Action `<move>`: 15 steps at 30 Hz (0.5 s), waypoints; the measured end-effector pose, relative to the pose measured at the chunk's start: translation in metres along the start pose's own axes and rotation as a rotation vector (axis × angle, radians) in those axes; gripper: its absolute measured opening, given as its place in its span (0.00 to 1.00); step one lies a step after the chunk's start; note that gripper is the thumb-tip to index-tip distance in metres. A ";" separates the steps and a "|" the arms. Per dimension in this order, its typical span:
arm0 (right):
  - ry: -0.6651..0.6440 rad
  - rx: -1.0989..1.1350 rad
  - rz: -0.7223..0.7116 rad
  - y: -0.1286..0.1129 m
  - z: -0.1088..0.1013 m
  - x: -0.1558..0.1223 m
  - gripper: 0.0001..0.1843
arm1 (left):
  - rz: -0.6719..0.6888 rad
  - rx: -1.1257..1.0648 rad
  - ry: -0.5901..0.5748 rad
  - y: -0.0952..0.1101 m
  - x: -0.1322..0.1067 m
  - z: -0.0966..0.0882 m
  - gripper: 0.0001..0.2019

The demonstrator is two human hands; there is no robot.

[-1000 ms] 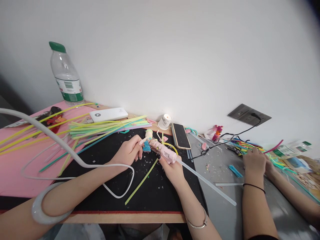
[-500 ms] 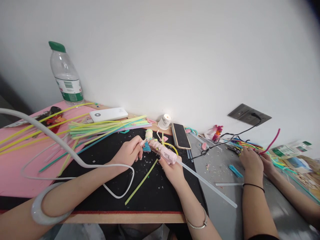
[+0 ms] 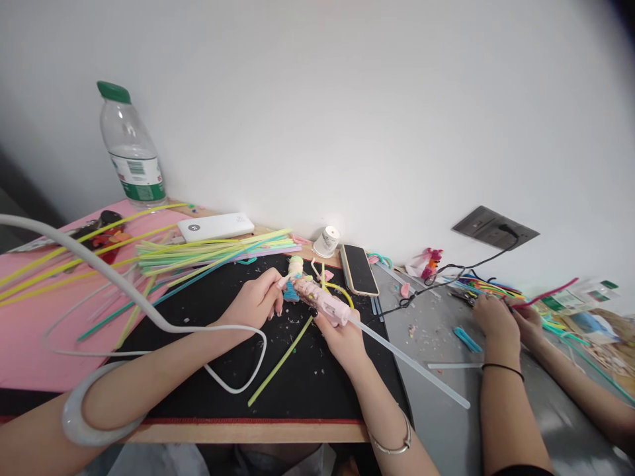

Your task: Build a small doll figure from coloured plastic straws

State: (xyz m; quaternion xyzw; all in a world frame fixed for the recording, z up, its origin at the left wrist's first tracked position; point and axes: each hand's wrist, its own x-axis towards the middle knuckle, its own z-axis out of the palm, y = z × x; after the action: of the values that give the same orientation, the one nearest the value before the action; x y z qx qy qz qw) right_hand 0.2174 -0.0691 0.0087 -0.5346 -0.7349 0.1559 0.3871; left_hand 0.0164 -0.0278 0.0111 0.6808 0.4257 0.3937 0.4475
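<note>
My right hand [image 3: 342, 337] is wrapped round a pink hot glue gun [image 3: 322, 302]. A long clear glue stick [image 3: 411, 363] juts from its back end toward the lower right. My left hand [image 3: 260, 295] is closed in a pinch on a small pale piece [image 3: 284, 282] close to the gun's nozzle. Right beside it is a small fuzzy figure with a yellow-green top [image 3: 295, 266] and a blue lower part [image 3: 291, 291]. Whether the pale piece is joined to the figure I cannot tell. A green pipe cleaner [image 3: 280, 362] lies on the black mat [image 3: 208, 390] between my forearms.
Pipe cleaners [image 3: 213, 254] lie bundled behind my left hand, near a white power bank [image 3: 215, 227] and a bottle [image 3: 131, 145]. A paper cup [image 3: 327, 241] and phone [image 3: 359, 270] stand behind. A white cable [image 3: 149, 311] crosses my left forearm. Another person's hands [image 3: 499, 320] work at right.
My hands and the glue gun stay almost in place. At right, the other person's magenta pipe cleaner has swung lower and outward to the right.
</note>
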 end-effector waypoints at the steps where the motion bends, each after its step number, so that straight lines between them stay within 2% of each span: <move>1: -0.004 0.006 0.006 0.000 0.000 0.000 0.11 | 0.001 -0.004 0.003 0.000 0.000 0.000 0.12; 7: 0.030 0.017 0.064 -0.004 -0.001 0.001 0.12 | 0.001 -0.018 0.008 0.001 0.000 0.000 0.11; 15: 0.018 0.007 0.016 -0.001 -0.001 0.001 0.11 | -0.004 0.004 0.005 0.002 -0.001 -0.001 0.12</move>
State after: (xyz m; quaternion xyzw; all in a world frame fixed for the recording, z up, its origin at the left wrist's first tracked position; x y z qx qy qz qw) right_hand 0.2175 -0.0687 0.0110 -0.5404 -0.7267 0.1568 0.3941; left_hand 0.0158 -0.0289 0.0128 0.6800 0.4290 0.3937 0.4457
